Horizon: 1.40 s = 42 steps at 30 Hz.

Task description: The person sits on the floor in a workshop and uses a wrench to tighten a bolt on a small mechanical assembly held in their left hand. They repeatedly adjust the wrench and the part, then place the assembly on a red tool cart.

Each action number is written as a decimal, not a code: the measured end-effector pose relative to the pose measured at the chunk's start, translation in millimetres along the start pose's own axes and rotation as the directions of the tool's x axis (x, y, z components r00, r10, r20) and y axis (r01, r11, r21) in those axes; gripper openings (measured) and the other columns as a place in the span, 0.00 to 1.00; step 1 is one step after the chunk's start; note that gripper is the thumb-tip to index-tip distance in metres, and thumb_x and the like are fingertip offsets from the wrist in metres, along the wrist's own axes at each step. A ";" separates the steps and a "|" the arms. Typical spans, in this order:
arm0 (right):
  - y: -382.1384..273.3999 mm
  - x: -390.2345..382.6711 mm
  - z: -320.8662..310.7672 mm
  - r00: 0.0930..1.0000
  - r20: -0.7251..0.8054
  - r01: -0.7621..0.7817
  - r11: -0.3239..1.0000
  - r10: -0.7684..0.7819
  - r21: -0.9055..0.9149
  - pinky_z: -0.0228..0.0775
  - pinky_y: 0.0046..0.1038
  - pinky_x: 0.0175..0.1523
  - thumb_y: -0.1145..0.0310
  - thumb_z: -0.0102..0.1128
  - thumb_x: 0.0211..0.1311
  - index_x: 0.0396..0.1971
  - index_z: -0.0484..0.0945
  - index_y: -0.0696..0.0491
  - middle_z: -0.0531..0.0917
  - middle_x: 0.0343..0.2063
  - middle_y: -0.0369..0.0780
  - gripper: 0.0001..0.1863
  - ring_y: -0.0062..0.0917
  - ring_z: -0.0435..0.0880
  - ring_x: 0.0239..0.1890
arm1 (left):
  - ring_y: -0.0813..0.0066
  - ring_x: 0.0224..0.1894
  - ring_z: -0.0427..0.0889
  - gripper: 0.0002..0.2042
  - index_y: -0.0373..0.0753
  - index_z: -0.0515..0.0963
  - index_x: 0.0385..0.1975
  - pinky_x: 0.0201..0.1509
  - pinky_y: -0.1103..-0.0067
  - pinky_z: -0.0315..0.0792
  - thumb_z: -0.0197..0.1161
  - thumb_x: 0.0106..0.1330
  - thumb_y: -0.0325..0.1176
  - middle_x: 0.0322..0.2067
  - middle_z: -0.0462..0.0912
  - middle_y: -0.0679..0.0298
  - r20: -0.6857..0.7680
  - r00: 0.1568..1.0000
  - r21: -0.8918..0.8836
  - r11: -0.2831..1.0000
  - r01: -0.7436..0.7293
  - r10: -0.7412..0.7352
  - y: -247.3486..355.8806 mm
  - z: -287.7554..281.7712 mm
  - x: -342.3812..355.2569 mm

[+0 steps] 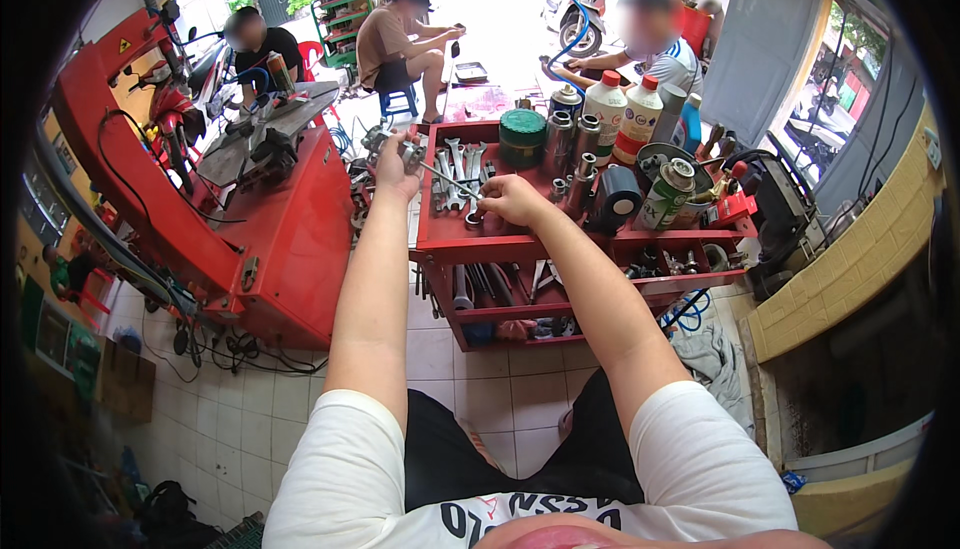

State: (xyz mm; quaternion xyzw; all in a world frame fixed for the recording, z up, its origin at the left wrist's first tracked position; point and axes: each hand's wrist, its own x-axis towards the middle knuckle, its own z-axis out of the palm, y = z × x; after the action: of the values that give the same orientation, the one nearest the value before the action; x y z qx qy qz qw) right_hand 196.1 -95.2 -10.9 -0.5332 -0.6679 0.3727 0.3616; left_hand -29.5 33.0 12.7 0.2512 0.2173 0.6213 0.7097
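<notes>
Red steel tool cart stands in front of the person, its top tray crowded with wrenches, sockets, cans and bottles. Left hand, at the cart's left edge, has its fingers clamped on a small metal part, from which a thin rod runs toward the right hand. Right hand rests fingers curled together over the wrenches near the tray's front edge; what it grips cannot be told. Judging by this, the part is in hand and tool choice appears unfinished. Open room lies over the tiled floor before the cart; a red machine hems the left side.
</notes>
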 end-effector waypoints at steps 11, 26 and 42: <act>12.5 12.5 5.2 0.992 -0.058 0.102 0.989 -0.109 -0.107 0.77 0.34 0.49 0.63 0.66 0.52 0.40 0.83 0.63 0.86 0.37 0.51 0.20 0.37 0.87 0.39 | 0.80 0.34 0.81 0.05 0.52 0.77 0.35 0.39 0.75 0.72 0.64 0.61 0.39 0.32 0.82 0.75 0.014 0.998 0.063 0.996 0.060 -0.061 2.0 -6.0 4.3; 17.5 12.4 2.4 0.997 -0.009 0.081 0.995 -0.081 0.060 0.76 0.27 0.36 0.66 0.64 0.60 0.36 0.82 0.61 0.87 0.28 0.41 0.12 0.22 0.85 0.29 | 0.78 0.40 0.81 0.06 0.49 0.75 0.36 0.42 0.69 0.76 0.64 0.63 0.34 0.34 0.78 0.73 0.002 1.000 0.036 0.999 0.022 -0.022 0.3 0.4 -0.7; -1.4 6.3 0.1 1.000 0.012 -0.017 1.000 0.017 0.018 0.74 0.27 0.35 0.59 0.55 0.68 0.38 0.83 0.60 0.88 0.25 0.38 0.18 0.19 0.82 0.27 | 0.78 0.42 0.81 0.08 0.53 0.75 0.38 0.45 0.66 0.75 0.66 0.61 0.35 0.34 0.78 0.75 0.006 1.000 0.000 1.000 0.005 -0.005 0.1 -4.8 5.4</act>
State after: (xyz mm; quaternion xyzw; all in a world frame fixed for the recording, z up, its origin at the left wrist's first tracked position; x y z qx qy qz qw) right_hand 194.4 -89.2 -9.2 -0.5332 -0.6620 0.3849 0.3595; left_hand -31.9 38.7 9.0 0.2526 0.2157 0.6186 0.7120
